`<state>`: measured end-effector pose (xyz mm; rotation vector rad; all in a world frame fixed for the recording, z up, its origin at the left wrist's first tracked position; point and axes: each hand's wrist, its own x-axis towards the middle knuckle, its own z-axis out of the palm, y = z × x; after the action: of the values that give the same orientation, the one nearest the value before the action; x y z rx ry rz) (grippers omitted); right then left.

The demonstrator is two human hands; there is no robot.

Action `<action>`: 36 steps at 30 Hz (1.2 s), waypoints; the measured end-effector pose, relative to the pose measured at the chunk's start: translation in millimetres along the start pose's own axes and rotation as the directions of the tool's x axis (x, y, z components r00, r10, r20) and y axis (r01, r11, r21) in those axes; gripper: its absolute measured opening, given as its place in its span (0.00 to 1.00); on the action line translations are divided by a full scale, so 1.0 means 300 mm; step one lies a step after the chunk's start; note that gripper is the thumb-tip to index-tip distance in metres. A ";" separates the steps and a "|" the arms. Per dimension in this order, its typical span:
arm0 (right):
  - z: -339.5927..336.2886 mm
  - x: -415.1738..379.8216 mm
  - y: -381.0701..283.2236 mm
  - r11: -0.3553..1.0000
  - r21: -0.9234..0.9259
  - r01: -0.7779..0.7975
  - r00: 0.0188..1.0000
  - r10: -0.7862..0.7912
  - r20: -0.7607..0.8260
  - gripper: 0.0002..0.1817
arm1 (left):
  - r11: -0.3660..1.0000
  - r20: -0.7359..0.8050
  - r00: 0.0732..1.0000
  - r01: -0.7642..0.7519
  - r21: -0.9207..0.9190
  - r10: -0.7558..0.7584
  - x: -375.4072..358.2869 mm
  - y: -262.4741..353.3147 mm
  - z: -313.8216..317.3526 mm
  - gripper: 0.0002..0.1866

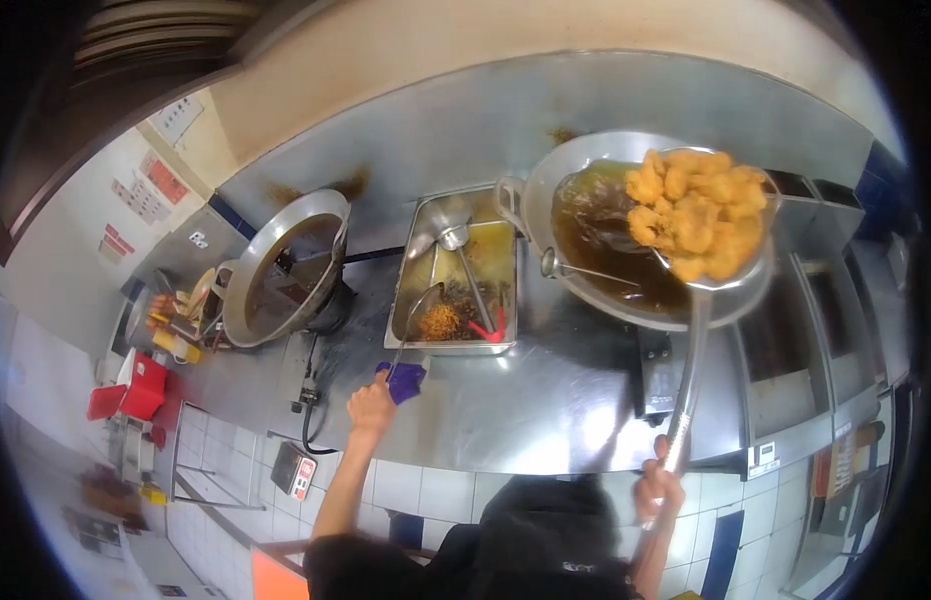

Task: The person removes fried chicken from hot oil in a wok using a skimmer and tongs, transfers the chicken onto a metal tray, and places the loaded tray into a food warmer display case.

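Observation:
My right hand (661,490) is closed around the long metal handle of a large strainer (698,350). Golden fried pieces (701,210) are heaped in it, above a wide wok (546,205) of dark oil (611,270). The fingers of my left hand (372,406) close on the thin handle of a skimmer (411,325), with a purple cloth-like piece (408,383) beside them. The skimmer's head reaches into a rectangular metal tray (451,349), where brown fried crumbs (441,322) lie. A metal ladle (453,236) also rests in this tray.
Left of the tray stands a second wok (241,300) with dark oil. A thermometer-like probe (550,263) hangs at the big wok's rim. Metal fryer wells (786,340) are on the right. A small scale (293,470) and a red container (144,385) are at lower left.

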<state>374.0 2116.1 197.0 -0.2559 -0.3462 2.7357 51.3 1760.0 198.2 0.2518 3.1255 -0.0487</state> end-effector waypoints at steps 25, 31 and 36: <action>0.016 -0.028 -0.073 0.987 -0.026 -0.157 0.987 0.158 0.040 0.16 | 0.778 0.289 0.909 0.410 -0.476 -0.301 -0.021 -0.162 0.509 0.42; 0.007 -0.029 -0.084 0.987 -0.036 -0.157 0.985 0.160 0.066 0.15 | 0.729 0.322 0.898 0.432 -0.531 -0.298 -0.043 -0.081 0.427 0.41; 0.015 -0.036 -0.098 0.985 -0.048 -0.166 0.985 0.169 0.047 0.15 | 0.730 0.331 0.889 0.452 -0.512 -0.317 0.030 -0.098 0.518 0.40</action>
<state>393.0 2137.5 210.8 -0.2374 -0.4173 2.9069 38.3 1727.5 43.9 -0.3934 2.7285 0.8045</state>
